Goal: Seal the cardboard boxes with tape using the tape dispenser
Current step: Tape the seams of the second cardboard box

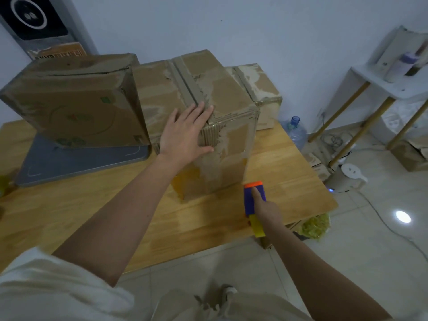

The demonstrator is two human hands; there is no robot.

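A cardboard box is steadied by one hand while a tape dispenser is held in the other, over a wooden worktop.

The middle cardboard box stands upright on the wooden worktop, between a tilted box on the left and a smaller box behind it on the right. The left hand is laid flat and open on the top front edge, fingers spread near the taped centre seam, thumb on the front face. The right hand is wrapped around the blue, orange and yellow tape dispenser, forefinger stretched along its top, just beside the box's base. The board looks stiff but worn and torn, so the box is probably light and liable to slide; it is best braced at edges and corners. The dispenser appears rigid and is best gripped by its body.
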